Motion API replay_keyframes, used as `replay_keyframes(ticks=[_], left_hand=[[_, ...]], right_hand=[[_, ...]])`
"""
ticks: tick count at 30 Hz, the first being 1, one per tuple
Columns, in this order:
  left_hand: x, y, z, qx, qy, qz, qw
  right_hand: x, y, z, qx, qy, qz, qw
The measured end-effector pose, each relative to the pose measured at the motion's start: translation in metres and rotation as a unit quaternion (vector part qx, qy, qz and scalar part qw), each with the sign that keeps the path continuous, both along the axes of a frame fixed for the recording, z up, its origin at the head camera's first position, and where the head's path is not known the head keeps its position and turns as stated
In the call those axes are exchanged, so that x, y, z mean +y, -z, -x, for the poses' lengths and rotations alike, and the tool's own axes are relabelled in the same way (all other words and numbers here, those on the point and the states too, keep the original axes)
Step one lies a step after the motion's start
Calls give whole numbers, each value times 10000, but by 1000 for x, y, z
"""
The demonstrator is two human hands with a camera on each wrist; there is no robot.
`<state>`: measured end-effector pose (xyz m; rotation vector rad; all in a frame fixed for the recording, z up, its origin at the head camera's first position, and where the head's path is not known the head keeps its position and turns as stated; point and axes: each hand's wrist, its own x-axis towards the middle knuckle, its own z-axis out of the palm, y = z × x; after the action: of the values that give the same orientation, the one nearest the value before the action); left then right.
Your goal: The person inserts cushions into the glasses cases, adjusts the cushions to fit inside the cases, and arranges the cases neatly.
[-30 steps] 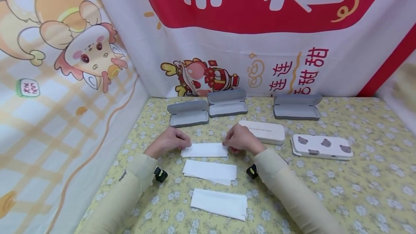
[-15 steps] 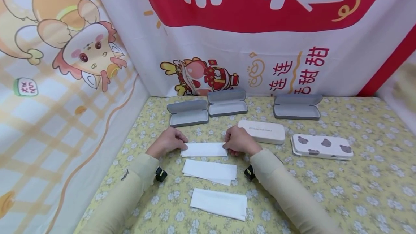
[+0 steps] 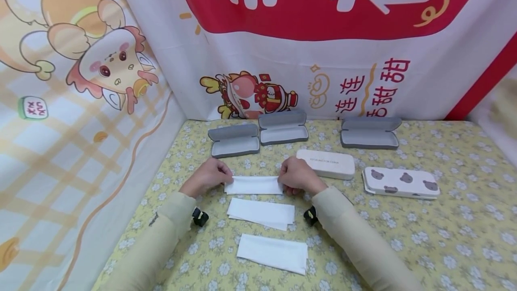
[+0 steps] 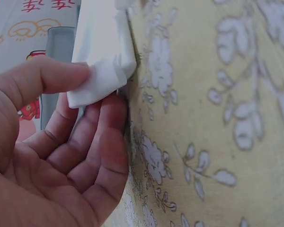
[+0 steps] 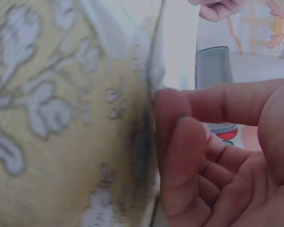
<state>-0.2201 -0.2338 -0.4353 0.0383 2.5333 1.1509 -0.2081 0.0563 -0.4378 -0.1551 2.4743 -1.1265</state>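
A folded white cloth (image 3: 253, 185) lies between my two hands, the farthest of three folded white pieces on the table. My left hand (image 3: 208, 177) pinches its left end, with the thumb on top and the fingers beneath, as the left wrist view shows in close-up on the cloth (image 4: 102, 52). At the other end my right hand (image 3: 298, 175) pinches the right corner between thumb and forefinger. Nearer to me lie a second folded cloth (image 3: 261, 213), its layers slightly uneven, and a third folded cloth (image 3: 272, 253).
Behind the hands stand three open grey cases: left (image 3: 234, 141), middle (image 3: 283, 128) and right (image 3: 369, 133). A closed white case (image 3: 332, 165) sits close by my right hand. Farther right is a white case with bear prints (image 3: 400, 183). A flowered cloth (image 3: 464, 237) covers the table.
Both hands stay at the ends of the far cloth, with only slight shifts of the fingers. The cloth's far edge has risen a little. The other things have not moved.
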Motion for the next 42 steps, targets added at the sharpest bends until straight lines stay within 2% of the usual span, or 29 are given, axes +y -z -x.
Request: replay_keyframes(ticks=[10,20,30,33,35,38,42], left_hand=[[-3,-3,-1,-419,-265,-770,9958],[-9,-3,1,-570,-306,-1225,9904],[-18,-6,8,-842,-546,-2167,9711],[-21,-8,11,-866,-700,-2247,9681],[-23,-9,13,-858,-832,-2235,9674],[-26,-9,17,-887,-1005,-2366,9623],[-31,-8,23,-755,-1112,-2447,9602]], right_hand=[[5,-21,-7,459,-51,83,9989],[7,-26,-6,663,108,689,9954],[2,-23,8,507,614,1329,9879],[-2,-21,14,376,780,1583,9836],[-5,-20,18,369,872,1611,9824],[-10,-18,24,419,955,1633,9811],[-18,-15,33,407,1074,1752,9778]])
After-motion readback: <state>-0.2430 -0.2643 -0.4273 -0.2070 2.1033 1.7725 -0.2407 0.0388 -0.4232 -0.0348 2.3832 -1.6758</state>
